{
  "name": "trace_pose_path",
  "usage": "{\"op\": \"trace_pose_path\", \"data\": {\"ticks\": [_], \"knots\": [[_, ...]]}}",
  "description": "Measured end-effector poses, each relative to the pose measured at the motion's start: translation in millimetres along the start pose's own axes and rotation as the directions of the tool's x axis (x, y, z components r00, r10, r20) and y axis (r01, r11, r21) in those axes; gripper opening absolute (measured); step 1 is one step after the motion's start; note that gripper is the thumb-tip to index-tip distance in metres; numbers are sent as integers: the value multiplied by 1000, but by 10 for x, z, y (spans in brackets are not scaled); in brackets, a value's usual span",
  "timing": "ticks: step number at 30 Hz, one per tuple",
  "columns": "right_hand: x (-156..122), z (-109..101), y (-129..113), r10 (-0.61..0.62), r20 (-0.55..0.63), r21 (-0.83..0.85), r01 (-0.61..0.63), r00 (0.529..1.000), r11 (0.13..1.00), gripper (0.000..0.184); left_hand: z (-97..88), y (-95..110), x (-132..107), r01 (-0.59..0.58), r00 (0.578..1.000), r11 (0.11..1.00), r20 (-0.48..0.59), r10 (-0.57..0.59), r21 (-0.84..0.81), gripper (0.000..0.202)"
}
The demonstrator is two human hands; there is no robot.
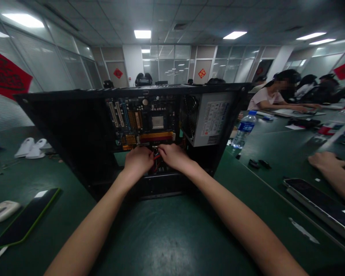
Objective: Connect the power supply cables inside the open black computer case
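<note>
An open black computer case (pixel 74 126) stands on the green table (pixel 166 237) in front of me, its motherboard (pixel 143 122) and grey power supply (pixel 209 120) showing inside. Both my hands reach into its lower part. My left hand (pixel 138 160) is curled closed beside a bundle of red cables (pixel 156 158). My right hand (pixel 174 156) pinches at the same spot, fingers pressed together near a small connector below the motherboard. What each hand grips is too small to make out.
A phone in a green case (pixel 25 220) and a white device (pixel 1 211) lie at the left. A water bottle (pixel 243 129) stands right of the case. A co-worker's hand (pixel 323 161) and a dark flat panel (pixel 319 203) are at the right; other people sit farther back.
</note>
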State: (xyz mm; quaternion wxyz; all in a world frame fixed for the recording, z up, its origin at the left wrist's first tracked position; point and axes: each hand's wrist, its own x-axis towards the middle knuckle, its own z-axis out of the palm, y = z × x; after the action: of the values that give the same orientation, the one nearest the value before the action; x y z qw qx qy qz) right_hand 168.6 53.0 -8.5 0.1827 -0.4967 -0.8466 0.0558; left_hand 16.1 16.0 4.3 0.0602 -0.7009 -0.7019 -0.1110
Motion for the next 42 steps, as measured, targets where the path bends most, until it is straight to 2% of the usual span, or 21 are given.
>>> {"op": "trace_pose_path", "data": {"ticks": [6, 14, 23, 32, 38, 42], "knots": [[-3, 4, 3, -10, -6, -4, 10, 1000, 1000, 38, 12, 8, -11, -39, 999, 999, -11, 39, 16, 40], [-8, -5, 6, -15, 1, 10, 15, 1000, 1000, 37, -30, 24, -21, -29, 999, 999, 27, 28, 20, 40], [10, 22, 9, -17, 5, -8, 17, 1000, 1000, 36, 15, 17, -22, -33, 999, 999, 25, 33, 30, 39], [2, 10, 5, 8, -20, 16, -7, 1000, 1000, 38, 8, 9, 109, -19, 999, 996, 33, 22, -83, 36], [26, 34, 29, -25, -97, 195, 44, 995, 980, 33, 63, -37, 80, -27, 1000, 995, -13, 26, -98, 36], [82, 50, 52, -55, -222, 419, 147, 973, 896, 27, 81, -50, 6, -36, 991, 991, -135, 18, -132, 34]]}}
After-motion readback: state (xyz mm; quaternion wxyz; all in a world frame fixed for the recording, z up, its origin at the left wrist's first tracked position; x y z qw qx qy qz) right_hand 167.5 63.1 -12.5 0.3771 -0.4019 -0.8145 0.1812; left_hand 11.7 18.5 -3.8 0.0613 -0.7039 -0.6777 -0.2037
